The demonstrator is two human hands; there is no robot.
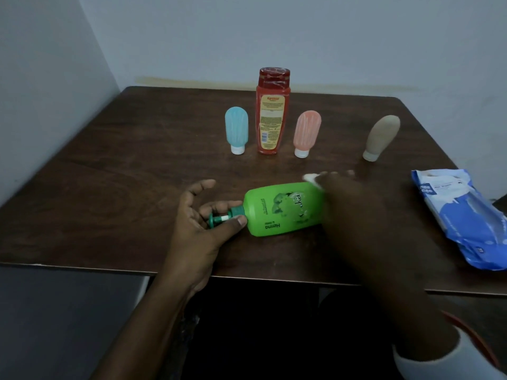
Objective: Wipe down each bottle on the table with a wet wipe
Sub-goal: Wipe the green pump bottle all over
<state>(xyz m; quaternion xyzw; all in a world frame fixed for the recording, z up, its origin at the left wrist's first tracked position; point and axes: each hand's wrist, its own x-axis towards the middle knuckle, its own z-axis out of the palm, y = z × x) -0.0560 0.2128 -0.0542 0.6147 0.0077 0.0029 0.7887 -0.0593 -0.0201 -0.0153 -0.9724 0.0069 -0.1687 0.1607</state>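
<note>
Green bottle (282, 209), pump (222, 217) pinched by left hand (197, 223), is wiped with wet wipe (312, 179) under right hand (354, 204) (grip too blurred to tell); a turn is judged due next.

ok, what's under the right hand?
A wet wipe peeks out beneath the right hand, on the green bottle. The hand covers the rest of it and the bottle's base.

1. A dark brown wooden table (109, 187) stands against a pale wall.
2. Along its far half stand four bottles in a loose row: a blue squeeze bottle (236, 130) on its white cap, a tall red shampoo bottle (273, 116) just beside it, a pink squeeze bottle (306, 131) on its cap, and a tan squeeze bottle (382, 137) set apart to the right.
3. Near the front, a green pump bottle (279, 209) lies on its side, pump pointing left.
4. A blue pack of wet wipes (466, 218) lies at the right edge.
</note>
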